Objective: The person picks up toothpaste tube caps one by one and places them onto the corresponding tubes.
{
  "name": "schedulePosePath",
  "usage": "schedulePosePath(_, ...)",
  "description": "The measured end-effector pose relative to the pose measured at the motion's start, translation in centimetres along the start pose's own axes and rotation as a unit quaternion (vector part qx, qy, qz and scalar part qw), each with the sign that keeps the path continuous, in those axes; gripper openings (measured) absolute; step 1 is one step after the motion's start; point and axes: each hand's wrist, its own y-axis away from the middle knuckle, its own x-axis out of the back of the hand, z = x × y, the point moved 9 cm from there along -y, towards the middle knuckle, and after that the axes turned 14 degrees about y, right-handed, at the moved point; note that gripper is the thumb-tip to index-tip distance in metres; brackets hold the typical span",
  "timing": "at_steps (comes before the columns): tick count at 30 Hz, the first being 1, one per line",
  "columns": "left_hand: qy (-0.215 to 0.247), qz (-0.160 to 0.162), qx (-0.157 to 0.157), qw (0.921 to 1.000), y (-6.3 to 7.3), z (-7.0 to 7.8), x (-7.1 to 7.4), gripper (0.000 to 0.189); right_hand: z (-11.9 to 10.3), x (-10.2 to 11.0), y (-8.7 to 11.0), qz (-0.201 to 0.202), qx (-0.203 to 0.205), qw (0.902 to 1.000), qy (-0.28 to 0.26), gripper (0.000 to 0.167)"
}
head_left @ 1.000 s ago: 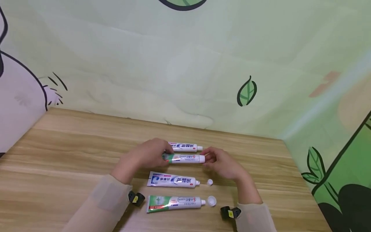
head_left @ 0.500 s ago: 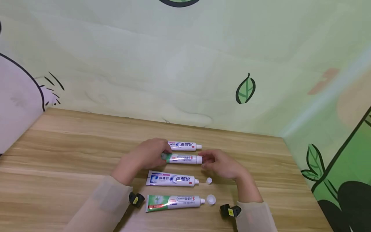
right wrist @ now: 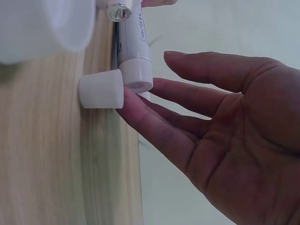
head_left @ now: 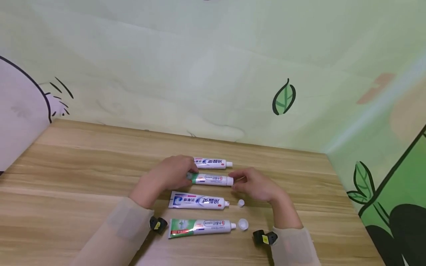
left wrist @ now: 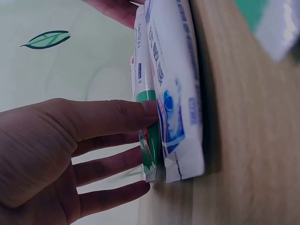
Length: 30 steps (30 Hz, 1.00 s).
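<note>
My left hand (head_left: 171, 171) holds the tail of a green-and-white toothpaste tube (head_left: 211, 179) between thumb and fingers. The tube lies sideways with its white cap (right wrist: 137, 75) on. Beside that cap is my right hand (head_left: 257, 184), its fingers loosely bent; in the right wrist view the thumb stands away from the cap. Whether a fingertip touches the cap I cannot tell. Directly behind lies a capped blue-and-white toothpaste tube (head_left: 211, 163), partly hidden by the left hand. In front lies an uncapped blue-and-white toothpaste tube (head_left: 199, 201), large in the left wrist view.
Nearest me is an uncapped green-and-white toothpaste tube (head_left: 206, 227). A small white cap (head_left: 241, 203) and a wider one (head_left: 243, 224) sit right of the open nozzles. All are on a wooden table (head_left: 83, 159), with a printed backdrop (head_left: 166, 74) behind.
The held toothpaste tube has shifted slightly left and toward the uncapped tube in front. Both hands stay at its two ends. The head view has tilted a little.
</note>
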Motion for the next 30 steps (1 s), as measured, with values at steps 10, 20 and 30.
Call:
schedulePosePath(10,0.029,-0.011,0.024,0.9992,0.0,-0.1,0.1,0.040,0.0,0.1,0.1,0.005,-0.001,0.9998,0.020,0.040)
schedulePosePath(20,0.017,-0.001,0.014,0.9998,1.0,1.6,1.4,0.044,0.2,1.3,1.2,-0.009,-0.013,0.9995,0.026,0.045)
schedulePosePath(30,0.026,-0.048,0.028,0.9981,1.8,3.1,1.9,0.029,0.1,1.6,1.5,-0.039,-0.059,0.9955,0.062,0.040)
